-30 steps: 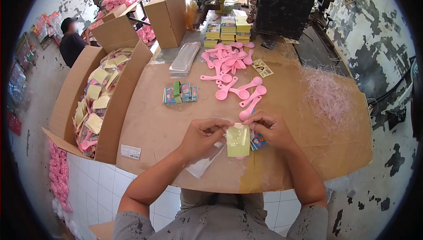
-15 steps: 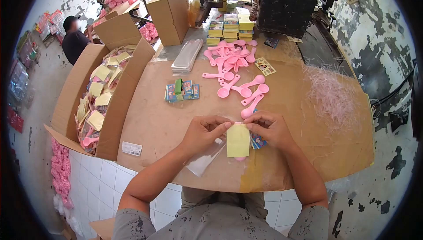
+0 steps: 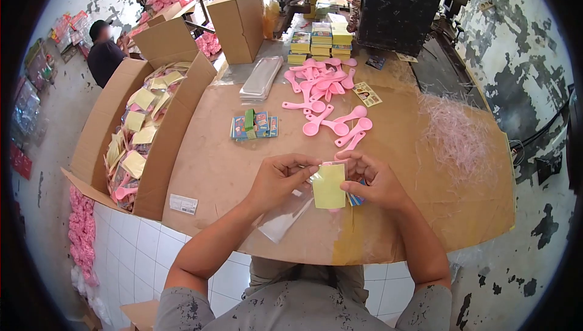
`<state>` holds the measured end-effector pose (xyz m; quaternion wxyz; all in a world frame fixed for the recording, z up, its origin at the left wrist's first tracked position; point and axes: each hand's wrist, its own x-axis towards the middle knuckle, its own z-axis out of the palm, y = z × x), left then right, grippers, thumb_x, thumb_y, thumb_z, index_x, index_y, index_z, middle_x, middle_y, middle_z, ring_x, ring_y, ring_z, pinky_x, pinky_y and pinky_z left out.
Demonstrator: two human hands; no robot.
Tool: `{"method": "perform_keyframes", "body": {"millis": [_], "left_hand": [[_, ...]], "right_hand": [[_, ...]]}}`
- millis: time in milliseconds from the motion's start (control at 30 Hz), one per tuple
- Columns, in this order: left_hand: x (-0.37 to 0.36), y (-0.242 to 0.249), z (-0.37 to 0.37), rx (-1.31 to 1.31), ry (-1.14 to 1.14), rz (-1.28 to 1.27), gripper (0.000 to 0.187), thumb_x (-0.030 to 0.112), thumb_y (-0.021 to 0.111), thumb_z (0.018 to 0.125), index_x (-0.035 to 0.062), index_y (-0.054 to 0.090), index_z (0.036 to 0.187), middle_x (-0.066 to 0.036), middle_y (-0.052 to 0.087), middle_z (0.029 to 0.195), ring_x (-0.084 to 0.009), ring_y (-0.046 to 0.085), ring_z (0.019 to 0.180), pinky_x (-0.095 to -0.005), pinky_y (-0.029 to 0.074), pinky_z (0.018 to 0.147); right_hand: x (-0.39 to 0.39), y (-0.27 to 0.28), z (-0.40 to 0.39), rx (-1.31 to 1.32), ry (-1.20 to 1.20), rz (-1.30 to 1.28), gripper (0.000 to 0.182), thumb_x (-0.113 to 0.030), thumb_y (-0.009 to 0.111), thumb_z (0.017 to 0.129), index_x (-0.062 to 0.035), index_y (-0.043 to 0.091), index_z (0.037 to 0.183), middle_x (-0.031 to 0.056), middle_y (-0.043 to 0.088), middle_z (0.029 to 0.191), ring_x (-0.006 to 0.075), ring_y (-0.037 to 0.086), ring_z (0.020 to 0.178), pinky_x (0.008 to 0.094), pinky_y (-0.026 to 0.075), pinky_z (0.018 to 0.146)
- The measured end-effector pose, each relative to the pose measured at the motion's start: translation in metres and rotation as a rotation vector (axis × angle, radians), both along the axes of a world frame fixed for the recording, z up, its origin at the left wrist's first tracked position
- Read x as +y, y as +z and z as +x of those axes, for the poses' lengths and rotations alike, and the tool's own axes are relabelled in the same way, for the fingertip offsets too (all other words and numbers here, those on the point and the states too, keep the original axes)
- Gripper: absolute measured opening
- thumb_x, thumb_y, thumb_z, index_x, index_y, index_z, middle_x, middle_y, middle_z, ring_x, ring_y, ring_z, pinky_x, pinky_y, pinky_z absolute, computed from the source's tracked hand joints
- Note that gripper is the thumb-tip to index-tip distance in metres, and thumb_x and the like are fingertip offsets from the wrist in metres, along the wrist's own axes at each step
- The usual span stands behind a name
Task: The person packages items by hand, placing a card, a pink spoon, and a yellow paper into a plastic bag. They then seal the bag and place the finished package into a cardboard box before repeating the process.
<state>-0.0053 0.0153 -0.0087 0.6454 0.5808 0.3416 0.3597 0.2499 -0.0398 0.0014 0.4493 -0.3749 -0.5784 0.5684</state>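
Observation:
A clear plastic bag with a yellow card (image 3: pixel 329 186) and a pink spoon inside is held up near the table's front edge. My left hand (image 3: pixel 284 179) pinches its upper left corner. My right hand (image 3: pixel 375 180) grips its right side, thumb on the card's edge. Under my left forearm lie clear empty bags (image 3: pixel 285 217). Blue cards (image 3: pixel 357 196) show partly behind my right hand. Beyond my hands, several pink spoons (image 3: pixel 322 79) are piled, with a few spread nearer. A banded bundle of blue cards (image 3: pixel 254 126) rests left of them.
On the left, an open cardboard box (image 3: pixel 173 139) holds many filled bags. Card stacks (image 3: pixel 320 38) and clear bags (image 3: pixel 261 79) stand farther back. Shredded strips (image 3: pixel 455 136) lie right. A black metal box (image 3: pixel 398 9) stands behind. A person (image 3: pixel 104 54) is at the left; another sits at the back.
The bag with the yellow card has tilted and risen slightly. My right hand has shifted from the top edge down to its right side. The view has moved slightly.

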Motion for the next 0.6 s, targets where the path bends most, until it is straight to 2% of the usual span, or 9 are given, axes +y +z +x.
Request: {"method": "perform_keyframes", "body": {"millis": [67,267,367,467,567,600], "left_hand": [[0.003,0.002,-0.002,-0.007,-0.001,0.009,0.023,0.011,0.071,0.101,-0.0004,0.072,0.121,-0.008,0.076,0.106,-0.0078,0.071,0.087,-0.0229,0.060,0.074],[-0.011,0.013,0.006,-0.262,0.026,0.006,0.028,0.011,0.073,0.099,-0.0008,0.067,0.125,-0.006,0.075,0.104,-0.0089,0.069,0.089,-0.0245,0.059,0.074],[-0.018,0.017,0.010,-0.192,-0.016,0.049,0.026,0.012,0.073,0.099,-0.0002,0.068,0.121,-0.005,0.075,0.101,-0.0087,0.068,0.089,-0.0250,0.056,0.074],[-0.015,0.011,0.002,-0.064,-0.145,-0.061,0.024,0.013,0.073,0.100,0.0004,0.069,0.119,-0.004,0.075,0.099,-0.0084,0.068,0.089,-0.0249,0.054,0.075],[-0.012,0.014,-0.001,-0.093,-0.170,-0.076,0.017,0.007,0.071,0.100,-0.0017,0.067,0.114,-0.008,0.074,0.101,-0.0139,0.073,0.094,-0.0296,0.062,0.080],[-0.012,0.015,-0.001,-0.121,-0.151,-0.079,0.018,0.009,0.072,0.100,-0.0009,0.067,0.114,-0.006,0.074,0.100,-0.0116,0.071,0.090,-0.0279,0.060,0.078]], "right_hand": [[0.002,-0.013,0.004,-0.012,-0.017,-0.018,0.042,-0.003,0.074,0.095,0.0012,0.059,0.134,0.0035,0.068,0.105,0.0098,0.065,0.095,0.0259,0.053,0.084],[0.000,-0.006,0.003,-0.009,-0.060,0.040,0.039,0.000,0.072,0.095,0.0003,0.059,0.132,0.0048,0.069,0.107,0.0106,0.066,0.096,0.0268,0.054,0.085],[-0.002,-0.003,0.002,0.048,-0.108,0.019,0.038,-0.001,0.072,0.096,-0.0001,0.059,0.131,0.0048,0.069,0.107,0.0111,0.066,0.096,0.0273,0.054,0.086],[-0.001,-0.007,0.004,0.080,-0.107,0.045,0.037,-0.003,0.073,0.096,-0.0005,0.059,0.131,0.0050,0.068,0.107,0.0115,0.066,0.096,0.0276,0.054,0.086],[0.001,-0.009,0.004,0.083,-0.101,0.070,0.037,-0.007,0.072,0.098,-0.0008,0.059,0.132,0.0052,0.068,0.107,0.0116,0.066,0.096,0.0278,0.054,0.086],[0.000,-0.009,0.004,0.082,-0.101,0.067,0.037,-0.008,0.072,0.098,-0.0009,0.059,0.132,0.0052,0.068,0.107,0.0117,0.066,0.096,0.0279,0.054,0.086]]}}
